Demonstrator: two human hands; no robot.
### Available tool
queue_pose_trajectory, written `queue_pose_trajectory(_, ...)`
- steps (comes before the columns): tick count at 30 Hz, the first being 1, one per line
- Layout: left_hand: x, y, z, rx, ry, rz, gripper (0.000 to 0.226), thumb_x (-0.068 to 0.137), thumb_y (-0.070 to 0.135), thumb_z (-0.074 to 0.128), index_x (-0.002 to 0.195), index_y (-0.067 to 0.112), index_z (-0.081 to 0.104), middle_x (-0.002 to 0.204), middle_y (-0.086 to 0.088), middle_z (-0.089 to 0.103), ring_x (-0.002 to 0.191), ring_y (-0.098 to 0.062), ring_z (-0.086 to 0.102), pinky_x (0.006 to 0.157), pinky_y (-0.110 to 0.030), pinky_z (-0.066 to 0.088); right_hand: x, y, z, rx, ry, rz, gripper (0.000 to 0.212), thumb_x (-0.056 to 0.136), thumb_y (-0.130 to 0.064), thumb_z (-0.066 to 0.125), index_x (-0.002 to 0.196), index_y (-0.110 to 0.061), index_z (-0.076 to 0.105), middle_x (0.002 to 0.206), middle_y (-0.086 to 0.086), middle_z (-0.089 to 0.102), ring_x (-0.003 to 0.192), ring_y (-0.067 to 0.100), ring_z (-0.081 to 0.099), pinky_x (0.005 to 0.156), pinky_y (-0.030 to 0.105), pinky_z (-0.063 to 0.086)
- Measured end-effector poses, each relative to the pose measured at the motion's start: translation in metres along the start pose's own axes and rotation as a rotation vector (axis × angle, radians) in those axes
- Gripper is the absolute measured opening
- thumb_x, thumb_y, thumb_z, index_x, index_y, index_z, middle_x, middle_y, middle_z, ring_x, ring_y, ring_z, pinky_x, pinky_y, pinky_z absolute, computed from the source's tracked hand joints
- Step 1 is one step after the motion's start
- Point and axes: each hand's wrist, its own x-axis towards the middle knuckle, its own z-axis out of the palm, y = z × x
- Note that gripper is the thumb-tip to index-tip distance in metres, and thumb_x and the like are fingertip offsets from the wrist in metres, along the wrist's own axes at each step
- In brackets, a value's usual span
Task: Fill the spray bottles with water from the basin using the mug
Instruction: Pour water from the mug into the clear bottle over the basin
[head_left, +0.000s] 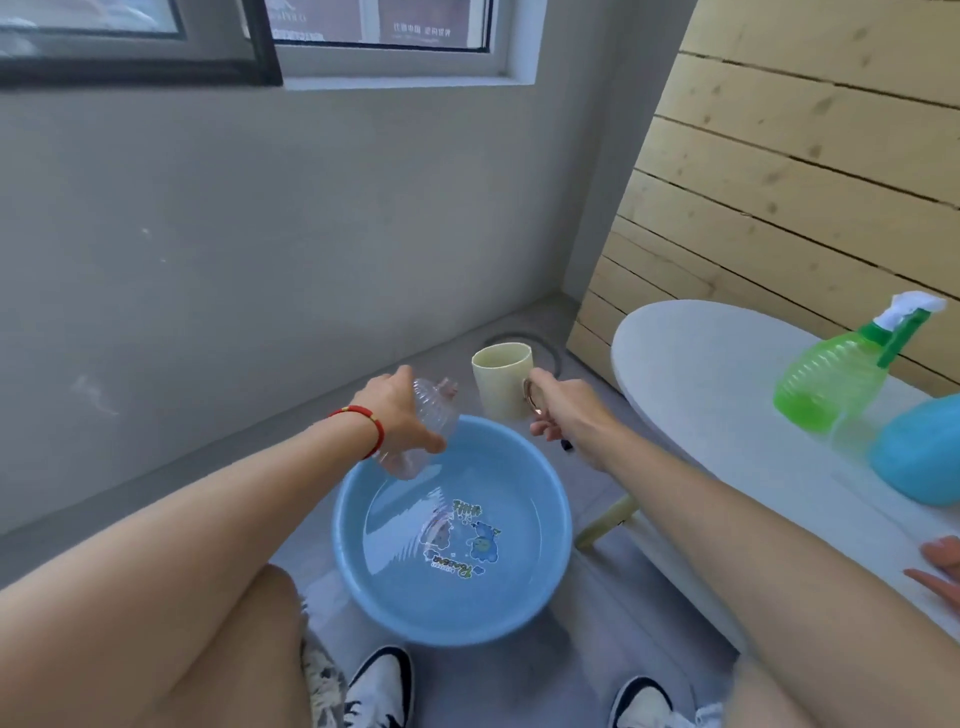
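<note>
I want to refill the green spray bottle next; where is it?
The green spray bottle stands on the white table at right, beside a blue bottle.

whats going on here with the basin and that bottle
A person is crouched over a blue basin of water on the floor. The left hand grips a clear bottle, cap off and tilted, above the basin's far rim. The right hand holds a cream mug upright by its handle beside it. Nothing is pouring yet.

Three spray bottles are showing: one clear bottle (423, 431) sitting in the left hand (400, 410), and one green spray bottle (841, 371) and one blue bottle (919, 449) standing right of the right hand (563, 410). One cream mug (501, 379) is hanging from that hand, and one blue basin (452, 530) is lying below both hands.
</note>
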Motion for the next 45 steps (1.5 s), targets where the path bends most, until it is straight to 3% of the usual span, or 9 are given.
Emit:
queue_pose_trajectory(5,0.016,-0.025,0.014,0.082,-0.087,-0.014,0.100,0.058,0.042,0.099,0.139,0.017,0.046,0.127,-0.008,0.063,0.114,-0.030,0.061,0.096,-0.040,0.053,0.027,0.061,0.049,-0.308,-0.089,0.023,0.043,0.097,-0.043,0.047,0.069,-0.013,0.060,0.071,0.015,0.069,0.059,0.025,0.063,0.056,0.026,0.046)
queue_pose_trajectory(11,0.034,-0.047,0.024,0.140,-0.276,-0.015,0.107,0.057,0.052,0.097,0.147,0.033,0.042,0.137,0.004,0.057,0.121,-0.024,0.058,0.088,-0.036,0.056,0.065,0.169,0.103,-0.487,-0.080,0.201,0.050,0.098,-0.037,0.048,0.132,0.000,0.053,0.121,0.015,0.045,0.110,0.039,0.056,0.079,0.036,0.037)
queue_pose_trajectory(14,0.037,-0.047,0.029,0.154,-0.332,-0.025,0.114,0.057,0.053,0.097,0.152,0.034,0.037,0.142,0.005,0.053,0.124,-0.024,0.056,0.085,-0.037,0.058,0.061,0.185,0.117,-0.561,-0.008,0.140,0.039,0.094,-0.031,0.051,0.126,-0.010,0.049,0.110,0.006,0.043,0.109,0.037,0.057,0.077,0.038,0.034)
queue_pose_trajectory(18,0.037,-0.046,0.032,0.134,-0.375,-0.068,0.110,0.060,0.047,0.098,0.151,0.036,0.038,0.140,0.004,0.052,0.121,-0.026,0.058,0.077,-0.045,0.065,0.044,0.193,0.128,-1.103,-0.073,-0.128,0.027,0.101,-0.015,0.048,0.123,-0.016,0.064,0.139,0.006,0.041,0.126,0.033,0.051,0.070,0.036,0.041)
queue_pose_trajectory(23,0.035,-0.050,0.034,0.156,-0.409,-0.092,0.112,0.059,0.048,0.098,0.151,0.037,0.037,0.140,0.007,0.052,0.116,-0.026,0.061,0.073,-0.046,0.066,0.032,0.208,0.152,-1.318,-0.170,-0.150,0.037,0.102,-0.010,0.042,0.133,-0.010,0.061,0.140,0.013,0.053,0.123,0.038,0.056,0.087,0.038,0.059)
queue_pose_trajectory(30,0.031,-0.061,0.030,0.193,-0.383,-0.077,0.108,0.060,0.050,0.097,0.150,0.037,0.038,0.139,0.005,0.054,0.117,-0.026,0.060,0.084,-0.041,0.061,0.030,0.195,0.148,-0.968,-0.337,-0.020,0.042,0.095,-0.007,0.048,0.134,-0.017,0.061,0.134,0.014,0.064,0.125,0.039,0.058,0.098,0.036,0.046)
queue_pose_trajectory(35,0.030,-0.064,0.025,0.140,-0.373,-0.088,0.103,0.060,0.046,0.098,0.145,0.036,0.041,0.135,0.005,0.054,0.115,-0.026,0.060,0.078,-0.046,0.065,0.031,0.183,0.127,-0.265,-0.359,0.158,0.033,0.107,-0.021,0.040,0.078,-0.013,0.054,0.082,0.012,0.060,0.069,0.034,0.069,0.076,0.039,0.061)
queue_pose_trajectory(38,0.031,-0.066,0.023,0.118,-0.366,-0.075,0.099,0.060,0.045,0.098,0.141,0.036,0.043,0.130,0.005,0.054,0.111,-0.025,0.061,0.073,-0.046,0.066,0.025,0.172,0.116,0.074,-0.384,0.216,0.040,0.109,-0.028,0.039,0.075,-0.009,0.049,0.071,0.012,0.058,0.068,0.034,0.067,0.077,0.040,0.063)
queue_pose_trajectory(45,0.032,-0.073,0.016,0.097,-0.305,-0.048,0.104,0.056,0.048,0.097,0.142,0.037,0.040,0.124,0.006,0.054,0.105,-0.022,0.063,0.065,-0.042,0.066,0.014,0.109,0.068,0.118,-0.336,0.058,0.038,0.107,-0.022,0.039,0.070,-0.013,0.042,0.056,0.006,0.056,0.071,0.031,0.068,0.096,0.051,0.058)
